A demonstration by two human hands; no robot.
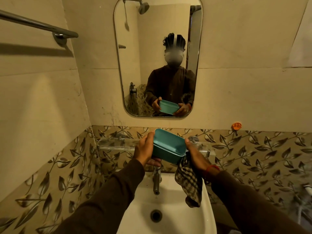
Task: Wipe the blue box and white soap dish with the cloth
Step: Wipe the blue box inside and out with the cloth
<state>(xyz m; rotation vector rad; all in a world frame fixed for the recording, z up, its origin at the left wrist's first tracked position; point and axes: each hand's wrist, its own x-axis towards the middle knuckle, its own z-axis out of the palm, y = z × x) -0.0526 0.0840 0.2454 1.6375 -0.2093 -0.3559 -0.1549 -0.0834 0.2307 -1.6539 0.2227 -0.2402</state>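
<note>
Above a white ceramic basin (170,206), two hands hold one teal-blue rectangular plastic box (168,146). Left hand (146,149) curls around its 9 o'clock end; right hand (195,154) grips the 3 o'clock end, also pinching one brown checked cloth (190,184), which hangs down. Box tilts, open side facing up toward the viewer, long axis running 10 to 4 o'clock. One metal tap (156,182) stands below; one rounded wall mirror (158,56) hangs at 12 o'clock.
</note>
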